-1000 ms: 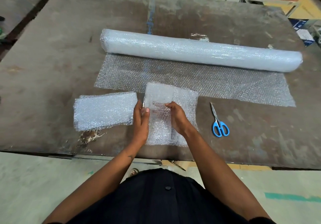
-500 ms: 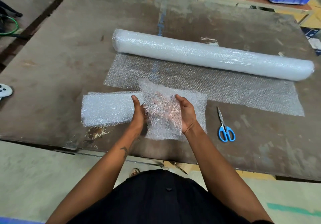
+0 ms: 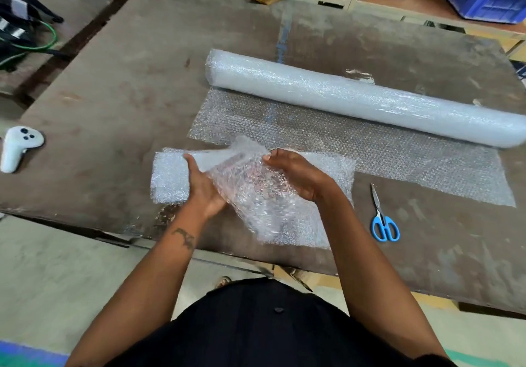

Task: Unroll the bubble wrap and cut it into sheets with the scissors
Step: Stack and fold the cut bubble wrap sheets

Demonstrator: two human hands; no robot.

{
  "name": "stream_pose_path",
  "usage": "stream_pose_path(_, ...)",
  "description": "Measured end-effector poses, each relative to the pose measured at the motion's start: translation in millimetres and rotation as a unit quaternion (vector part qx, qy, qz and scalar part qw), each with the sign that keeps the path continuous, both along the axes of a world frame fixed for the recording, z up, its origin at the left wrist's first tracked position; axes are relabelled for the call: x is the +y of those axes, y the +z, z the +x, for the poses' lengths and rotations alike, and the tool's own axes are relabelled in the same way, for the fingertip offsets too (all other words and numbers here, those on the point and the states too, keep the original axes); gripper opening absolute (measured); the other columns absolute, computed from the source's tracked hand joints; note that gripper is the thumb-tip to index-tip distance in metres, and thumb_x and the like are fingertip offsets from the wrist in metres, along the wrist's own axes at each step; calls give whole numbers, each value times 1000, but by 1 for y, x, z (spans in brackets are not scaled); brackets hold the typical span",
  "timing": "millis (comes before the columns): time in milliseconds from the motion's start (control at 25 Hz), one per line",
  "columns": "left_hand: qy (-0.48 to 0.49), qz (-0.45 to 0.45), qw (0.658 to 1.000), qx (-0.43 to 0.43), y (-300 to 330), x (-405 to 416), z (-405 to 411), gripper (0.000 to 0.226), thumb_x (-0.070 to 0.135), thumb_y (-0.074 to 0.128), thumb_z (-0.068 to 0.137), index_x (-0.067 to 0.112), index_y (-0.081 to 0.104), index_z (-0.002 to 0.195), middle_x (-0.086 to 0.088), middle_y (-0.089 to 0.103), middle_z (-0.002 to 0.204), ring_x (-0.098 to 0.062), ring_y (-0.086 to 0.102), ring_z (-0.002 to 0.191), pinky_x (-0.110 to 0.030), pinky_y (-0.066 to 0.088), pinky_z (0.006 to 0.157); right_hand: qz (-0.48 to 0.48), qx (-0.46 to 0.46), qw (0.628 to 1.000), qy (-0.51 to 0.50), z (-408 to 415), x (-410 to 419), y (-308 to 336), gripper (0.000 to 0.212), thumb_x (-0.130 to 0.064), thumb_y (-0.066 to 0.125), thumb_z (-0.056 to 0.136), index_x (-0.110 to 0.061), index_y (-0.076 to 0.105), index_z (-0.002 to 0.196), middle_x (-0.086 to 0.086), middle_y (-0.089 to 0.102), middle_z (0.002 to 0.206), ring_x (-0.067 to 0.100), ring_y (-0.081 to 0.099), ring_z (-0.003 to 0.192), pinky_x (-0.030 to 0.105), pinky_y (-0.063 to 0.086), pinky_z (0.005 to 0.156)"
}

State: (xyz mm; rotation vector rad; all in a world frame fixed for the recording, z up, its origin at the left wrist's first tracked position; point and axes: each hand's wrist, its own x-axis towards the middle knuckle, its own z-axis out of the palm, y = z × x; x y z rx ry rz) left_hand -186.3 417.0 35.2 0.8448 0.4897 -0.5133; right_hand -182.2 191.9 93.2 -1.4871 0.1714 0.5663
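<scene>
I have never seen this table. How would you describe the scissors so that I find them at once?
Start from the long bubble wrap roll lying across the far side of the brown table. Come toward the near edge, past the unrolled wrap; the scissors lie flat to the right of the right hand. Their bright blue handles stand out.

Soft, even indoor light falls from overhead, bright enough to read the scuffs on the worn table [image 3: 119,87] and leaving only faint shadows beneath the forearms. White glare sparkles along the bubble wrap roll [image 3: 355,96] and on the crumpled sheet [image 3: 256,195] between the hands, washing out its bubbles. The wide lens bows the table edges, and the corners and the sheet look slightly smeared.
</scene>
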Motion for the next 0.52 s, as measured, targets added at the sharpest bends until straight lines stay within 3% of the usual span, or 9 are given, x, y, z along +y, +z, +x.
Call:
stream_pose_path(80, -67, -21, 997, -27, 5, 43, 20, 123, 101, 31, 76, 5, 55, 148, -25, 61, 145, -44, 58, 136, -60, 51, 108, -115, -26, 988, 99, 12, 5, -6, 20, -28, 73, 102, -19, 56, 101, -2, 58, 85, 11, 51, 70, 30, 44, 62)
stream_pose_path(120, -124, 24, 990, -54, 14, 64, 28, 115, 98, 42, 77, 9, 56, 149, -23, 59, 149, -43, 57, 137, -62, 51, 109, -152, -35, 979, 133, 20, 10, -10, 23, -29, 75, 100, -17, 55, 103, -1, 57, 80, 10, 50, 62, 29, 45, 55)
stream_pose_path(240, -217, 245, 937, -120, 16, 107, 47, 80, 65, 87, 73, 20, 70, 137, -17, 62, 148, -31, 64, 124, -51, 57, 99, -212, -37, 956, 197, 39, 34, -13, 28, -30, 80, 97, -15, 60, 111, 6, 73, 83, 16, 56, 59, 32, 54, 55)
stream_pose_path(360, -141, 306, 928, -158, 8, 120, 49, 58, 31, 91, 78, 11, 72, 129, -16, 76, 124, -29, 75, 109, -38, 62, 81, -230, -9, 948, 222, 56, 53, -17, 53, -45, 90, 84, -16, 64, 120, 17, 79, 104, 22, 59, 65, 34, 52, 58)
stream_pose_path(440, -56, 284, 944, -158, -1, 120, 40, 45, 25, 87, 85, 13, 71, 126, -15, 77, 120, -24, 78, 98, -35, 62, 73, -265, -14, 928, 260, 62, 52, -18, 69, -57, 94, 72, -18, 72, 124, 6, 77, 111, 20, 69, 86, 33, 53, 70)
stream_pose_path(520, 45, 247, 959, -134, -11, 123, 29, 41, 22, 83, 91, 17, 68, 129, -9, 79, 118, -17, 78, 93, -33, 62, 68, -250, -14, 933, 259, 64, 49, -26, 59, -51, 96, 72, -13, 80, 114, 3, 76, 101, 18, 69, 88, 33, 52, 74)
